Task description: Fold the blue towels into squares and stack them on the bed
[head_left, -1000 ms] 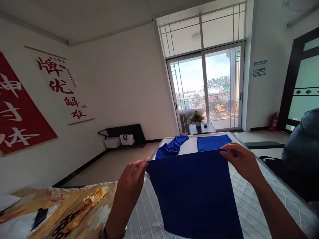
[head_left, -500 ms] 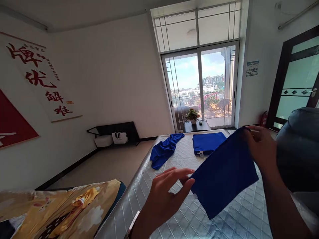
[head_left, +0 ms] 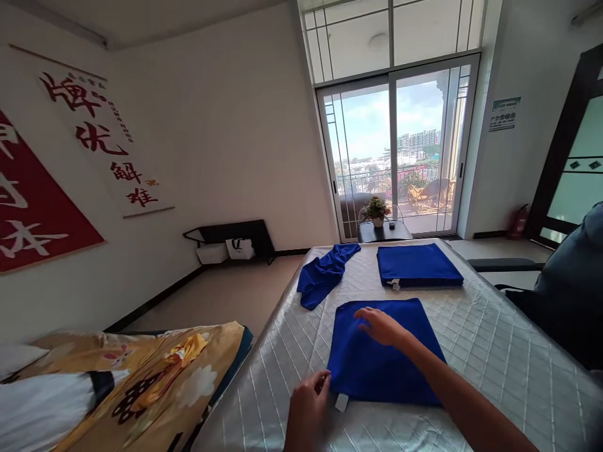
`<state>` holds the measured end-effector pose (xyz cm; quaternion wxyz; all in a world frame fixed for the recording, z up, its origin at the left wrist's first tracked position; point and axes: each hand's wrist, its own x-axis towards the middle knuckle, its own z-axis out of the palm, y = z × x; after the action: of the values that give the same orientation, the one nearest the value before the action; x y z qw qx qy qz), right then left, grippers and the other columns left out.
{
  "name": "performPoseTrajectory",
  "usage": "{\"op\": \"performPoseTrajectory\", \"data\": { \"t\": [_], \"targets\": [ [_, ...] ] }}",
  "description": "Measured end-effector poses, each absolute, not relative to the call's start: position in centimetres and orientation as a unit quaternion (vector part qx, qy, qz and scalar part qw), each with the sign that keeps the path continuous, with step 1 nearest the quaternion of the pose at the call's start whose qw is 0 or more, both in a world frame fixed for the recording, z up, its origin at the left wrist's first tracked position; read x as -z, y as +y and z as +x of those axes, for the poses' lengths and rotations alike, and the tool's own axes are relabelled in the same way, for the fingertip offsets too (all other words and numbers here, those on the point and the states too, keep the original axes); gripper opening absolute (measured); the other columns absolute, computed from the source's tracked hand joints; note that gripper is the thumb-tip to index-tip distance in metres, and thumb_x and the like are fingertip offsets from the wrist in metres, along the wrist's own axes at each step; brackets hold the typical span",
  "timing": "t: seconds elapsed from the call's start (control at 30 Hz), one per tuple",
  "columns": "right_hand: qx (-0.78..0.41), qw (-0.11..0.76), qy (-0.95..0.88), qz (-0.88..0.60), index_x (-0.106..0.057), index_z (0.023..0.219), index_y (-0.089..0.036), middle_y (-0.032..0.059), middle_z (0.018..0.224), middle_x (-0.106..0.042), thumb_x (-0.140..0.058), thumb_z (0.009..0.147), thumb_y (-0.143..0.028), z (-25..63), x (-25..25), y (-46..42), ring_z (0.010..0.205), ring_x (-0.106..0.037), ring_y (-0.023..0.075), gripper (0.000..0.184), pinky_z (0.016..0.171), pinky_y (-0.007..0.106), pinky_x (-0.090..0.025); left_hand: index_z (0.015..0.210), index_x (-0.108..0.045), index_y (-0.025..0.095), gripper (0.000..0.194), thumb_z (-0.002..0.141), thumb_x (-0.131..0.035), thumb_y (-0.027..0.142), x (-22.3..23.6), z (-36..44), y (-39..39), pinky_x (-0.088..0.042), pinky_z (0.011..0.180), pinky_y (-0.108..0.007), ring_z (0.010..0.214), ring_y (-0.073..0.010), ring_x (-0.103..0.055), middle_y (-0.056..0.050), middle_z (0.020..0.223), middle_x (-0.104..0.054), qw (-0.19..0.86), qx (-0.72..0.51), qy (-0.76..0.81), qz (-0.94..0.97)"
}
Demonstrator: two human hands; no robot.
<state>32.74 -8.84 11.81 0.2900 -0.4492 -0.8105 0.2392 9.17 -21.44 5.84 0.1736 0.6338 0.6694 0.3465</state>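
A square blue cloth point(head_left: 381, 370) with a small white tag point(head_left: 342, 402) at its near edge lies spread on the quilted silver mattress cover point(head_left: 499, 339). At its near left corner, my left hand point(head_left: 309, 398) has thumb and finger closed on the edge. My right hand point(head_left: 380, 326) is over the cloth's upper part with fingers stretched out, holding nothing; whether it touches the fabric I cannot tell. Behind lies a neat flat stack of blue cloths point(head_left: 419, 263), with white tags at its front left corner. A crumpled blue cloth point(head_left: 325, 276) lies to the left of the stack.
A low bed with yellow patterned bedding point(head_left: 188, 383) stands at the lower left. A small table point(head_left: 384, 233) with a potted plant point(head_left: 377, 210) stands beyond the mattress, before the glass sliding door point(head_left: 358, 150). A dark chair-like shape point(head_left: 572, 276) is at the right edge.
The blue cloth held up between both hands has come down flat onto the mattress. My right hand has let go of its corner and moved left over it. The view has shifted right.
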Motion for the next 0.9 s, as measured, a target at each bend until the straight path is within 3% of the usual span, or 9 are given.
{"op": "performPoseTrajectory", "data": {
  "t": [0.1, 0.17, 0.33, 0.43, 0.63, 0.77, 0.9],
  "targets": [
    [-0.228, 0.167, -0.85, -0.444, -0.072, 0.094, -0.024, 0.0042, 0.103, -0.072, -0.059, 0.087, -0.022, 36.1, -7.4, -12.4, 0.092, -0.068, 0.0212, 0.015, 0.081, 0.03, -0.05, 0.092, -0.079, 0.026, 0.035, 0.089, -0.049, 0.044, -2.6, 7.6, -21.8, -0.056, 0.082, -0.028, 0.087, -0.0227, -0.075, -0.005, 0.096, -0.081, 0.181, -0.334, 0.683, 0.624],
    [-0.21, 0.143, -0.845, -0.47, -0.07, 0.094, -0.024, 0.0049, 0.101, -0.071, -0.056, 0.089, -0.025, 39.7, -4.8, -14.8, 0.096, -0.066, 0.0218, 0.016, 0.083, 0.032, -0.05, 0.093, -0.079, 0.026, 0.038, 0.089, -0.048, 0.048, -1.9, 7.0, -22.1, -0.057, 0.083, -0.028, 0.086, -0.0224, -0.075, -0.005, 0.095, -0.081, 0.188, -0.345, 0.677, 0.623],
    [-0.218, 0.192, -0.785, -0.547, -0.071, 0.088, -0.027, 0.0035, 0.101, -0.072, -0.054, 0.087, -0.024, 47.9, 0.6, -20.4, 0.094, -0.068, 0.0197, 0.017, 0.086, 0.029, -0.052, 0.096, -0.08, 0.026, 0.036, 0.084, -0.054, 0.048, -1.6, 5.9, -22.4, -0.059, 0.083, -0.026, 0.09, -0.0224, -0.076, -0.004, 0.097, -0.081, 0.229, -0.371, 0.645, 0.627],
    [-0.209, 0.246, -0.778, -0.539, -0.075, 0.095, -0.03, 0.0038, 0.111, -0.073, -0.051, 0.093, -0.031, 50.1, 2.3, -22.4, 0.102, -0.07, 0.0205, 0.024, 0.091, 0.029, -0.054, 0.102, -0.08, 0.027, 0.035, 0.08, -0.059, 0.045, -1.5, 5.5, -22.3, -0.06, 0.082, -0.028, 0.09, -0.023, -0.076, -0.003, 0.099, -0.081, 0.241, -0.374, 0.634, 0.633],
    [-0.171, 0.316, -0.762, -0.539, -0.077, 0.095, -0.034, 0.0022, 0.108, -0.075, -0.051, 0.098, -0.044, 49.3, 0.6, -23.5, 0.097, -0.073, 0.0208, 0.029, 0.088, 0.029, -0.059, 0.09, -0.081, 0.031, 0.038, 0.08, -0.062, 0.063, -2.7, 6.0, -21.7, -0.061, 0.088, -0.037, 0.092, -0.0272, -0.076, -0.003, 0.097, -0.081, 0.189, -0.392, 0.636, 0.637],
    [-0.189, 0.341, -0.767, -0.509, -0.076, 0.103, -0.032, 0.0033, 0.112, -0.075, -0.045, 0.101, -0.047, 49.1, -1.2, -23.2, 0.09, -0.076, 0.021, 0.035, 0.081, 0.028, -0.062, 0.087, -0.08, 0.031, 0.05, 0.083, -0.055, 0.073, -4.9, 6.4, -21.2, -0.063, 0.079, -0.036, 0.086, -0.0261, -0.076, -0.005, 0.09, -0.079, 0.155, -0.415, 0.609, 0.658],
    [-0.146, 0.402, -0.764, -0.483, -0.073, 0.116, -0.031, 0.0034, 0.112, -0.076, -0.053, 0.098, -0.047, 50.8, -4.8, -22.8, 0.091, -0.076, 0.0221, 0.031, 0.079, 0.03, -0.064, 0.091, -0.08, 0.028, 0.049, 0.086, -0.056, 0.07, -9.6, 6.9, -21.0, -0.062, 0.065, -0.03, 0.083, -0.0231, -0.074, -0.007, 0.1, -0.077, 0.129, -0.441, 0.579, 0.673]
  ]
}}
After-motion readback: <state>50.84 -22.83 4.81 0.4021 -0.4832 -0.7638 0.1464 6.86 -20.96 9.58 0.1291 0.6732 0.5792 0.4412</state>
